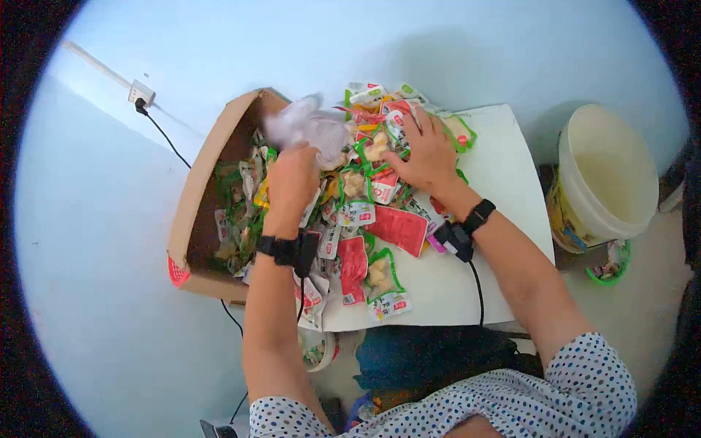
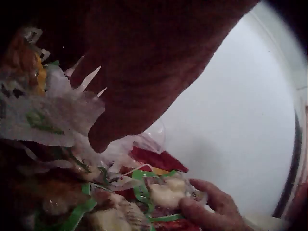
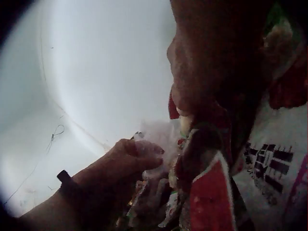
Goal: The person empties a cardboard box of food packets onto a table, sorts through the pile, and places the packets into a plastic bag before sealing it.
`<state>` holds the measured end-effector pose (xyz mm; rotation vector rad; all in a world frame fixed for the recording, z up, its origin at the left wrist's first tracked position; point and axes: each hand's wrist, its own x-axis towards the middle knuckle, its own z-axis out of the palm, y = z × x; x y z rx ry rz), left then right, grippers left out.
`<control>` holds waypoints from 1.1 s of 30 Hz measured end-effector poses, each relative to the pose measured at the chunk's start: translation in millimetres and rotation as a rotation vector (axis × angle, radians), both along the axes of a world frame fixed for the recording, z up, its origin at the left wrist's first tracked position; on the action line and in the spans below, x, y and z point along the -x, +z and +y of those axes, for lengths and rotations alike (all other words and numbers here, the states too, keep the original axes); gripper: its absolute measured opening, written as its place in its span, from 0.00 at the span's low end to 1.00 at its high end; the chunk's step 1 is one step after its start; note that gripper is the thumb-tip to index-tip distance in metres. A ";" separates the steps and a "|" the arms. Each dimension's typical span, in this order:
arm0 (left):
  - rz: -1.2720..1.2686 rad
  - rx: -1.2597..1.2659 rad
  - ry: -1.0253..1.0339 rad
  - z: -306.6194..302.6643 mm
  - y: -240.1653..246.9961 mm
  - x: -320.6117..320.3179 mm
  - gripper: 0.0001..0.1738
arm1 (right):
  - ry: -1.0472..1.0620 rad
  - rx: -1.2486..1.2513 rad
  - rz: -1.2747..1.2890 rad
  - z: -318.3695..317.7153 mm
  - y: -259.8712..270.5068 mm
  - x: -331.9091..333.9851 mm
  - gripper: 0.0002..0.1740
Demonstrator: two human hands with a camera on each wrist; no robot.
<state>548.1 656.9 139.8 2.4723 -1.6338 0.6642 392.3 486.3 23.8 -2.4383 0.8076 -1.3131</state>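
Note:
My left hand [image 1: 292, 175] grips a crumpled, translucent plastic bag [image 1: 328, 139] above the inner edge of a cardboard box [image 1: 197, 190]. In the right wrist view, its thumb and fingers close on the bag's film [image 3: 159, 137]. Fingers spread, my right hand [image 1: 432, 157] rests on a heap of small sealed snack packets at the back of the white table. Beside its thumb lies a green-edged packet [image 1: 376, 147] with pale food inside. Red packets [image 1: 398, 228] and another green-edged packet [image 1: 381, 274] lie nearer the front.
Many packets also fill the box, which tips toward the white table [image 1: 467, 281]. Right of the table stands a large white bucket [image 1: 613, 168], with a green-rimmed basket [image 1: 613, 264] below it. A wall socket [image 1: 141, 93] with a black cable is at left.

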 end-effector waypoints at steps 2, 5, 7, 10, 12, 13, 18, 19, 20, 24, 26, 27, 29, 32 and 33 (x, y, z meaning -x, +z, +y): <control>0.026 0.218 -0.102 17.8 1.2 8.9 0.12 | -0.023 0.018 0.000 2.1 5.0 3.0 0.42; 0.166 0.562 -0.174 44.4 11.0 23.8 0.13 | -0.046 0.078 -0.064 4.5 16.5 6.7 0.38; 0.575 0.726 -0.006 64.6 28.9 57.0 0.13 | -0.032 0.161 -0.157 4.6 20.3 7.5 0.35; 1.010 0.946 -0.093 95.1 31.6 93.3 0.17 | 0.031 0.244 -0.235 8.6 35.2 9.1 0.30; 1.320 1.121 -0.155 109.1 19.3 113.6 0.18 | 0.376 -0.076 -0.298 17.8 49.6 14.2 0.29; 1.492 1.129 -0.218 114.5 11.8 124.6 0.22 | 0.549 -0.250 -0.330 23.0 50.6 15.8 0.28; 1.589 1.201 -0.393 125.5 -46.8 168.0 0.29 | 1.333 -0.886 -0.043 75.7 28.1 40.4 0.26; 1.572 1.232 -0.422 123.5 -53.7 175.2 0.30 | 1.361 -1.176 0.066 92.2 22.6 49.4 0.26; 1.558 1.271 -0.473 122.3 -61.9 179.7 0.30 | 1.382 -1.339 0.133 100.6 17.3 59.5 0.24; 1.632 1.290 -0.508 133.5 -94.3 186.7 0.31 | 1.405 -1.575 0.165 119.5 -0.8 87.2 0.15; 1.596 1.289 -0.411 142.7 -105.5 195.4 0.27 | 1.345 -1.487 0.072 119.7 -10.1 94.4 0.12; 1.620 1.298 -0.301 150.6 -111.3 204.0 0.26 | 1.339 -1.464 0.093 116.1 -10.8 101.2 0.08; 1.661 1.329 -0.129 165.2 -124.8 214.0 0.22 | 1.258 -1.355 0.077 112.4 -20.1 106.2 0.07; 1.675 1.360 0.046 187.4 -152.3 225.8 0.14 | 1.186 -1.340 -0.004 116.0 -37.1 114.8 0.10; 1.675 1.363 0.104 196.7 -161.9 227.5 0.12 | 1.200 -1.400 0.014 115.6 -38.2 119.3 0.12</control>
